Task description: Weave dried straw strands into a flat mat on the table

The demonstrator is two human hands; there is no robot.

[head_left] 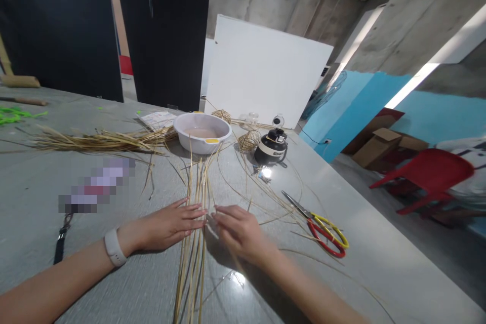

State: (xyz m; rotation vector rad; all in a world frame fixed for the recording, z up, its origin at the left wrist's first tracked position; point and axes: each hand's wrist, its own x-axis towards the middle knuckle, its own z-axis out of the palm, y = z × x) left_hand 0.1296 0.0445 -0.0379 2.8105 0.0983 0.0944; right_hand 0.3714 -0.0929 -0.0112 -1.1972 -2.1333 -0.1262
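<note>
Several long, thin tan cane strips [195,263] run side by side toward me along the table. My left hand [176,223] lies flat across them with its fingers stretched out, pressing them down. Just to the right, my right hand [237,230] is closed, thumb and fingers pinched around a single cane strip [237,262]. That strip is blurred and partly hidden by the hand. The far ends of the laid strips reach toward a white basin [201,148] holding cloudy liquid.
Scissors [319,228] with red and yellow handles lie at right among loose strips. Behind them stand a black jug [270,147] and a woven cane ball [248,140]. A strip bundle [98,140] and a lanyard [61,243] lie at left. White and black boards stand behind.
</note>
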